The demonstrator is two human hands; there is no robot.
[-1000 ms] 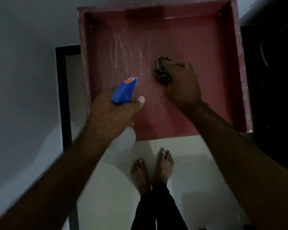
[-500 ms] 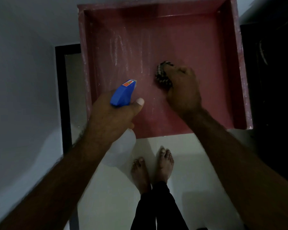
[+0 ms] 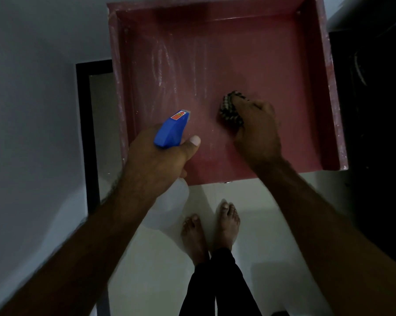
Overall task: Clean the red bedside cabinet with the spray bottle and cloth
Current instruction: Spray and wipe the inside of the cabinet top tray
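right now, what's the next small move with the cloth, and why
Probably sweep the cloth left and away, across the whitish streaks. The right hand grips it bunched on the cabinet, to the right of those streaks; the left hand only holds the bottle.

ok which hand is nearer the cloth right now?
Right. The right hand grips the cloth on the red cabinet. The left hand holds the spray bottle, apart to the cloth's left.
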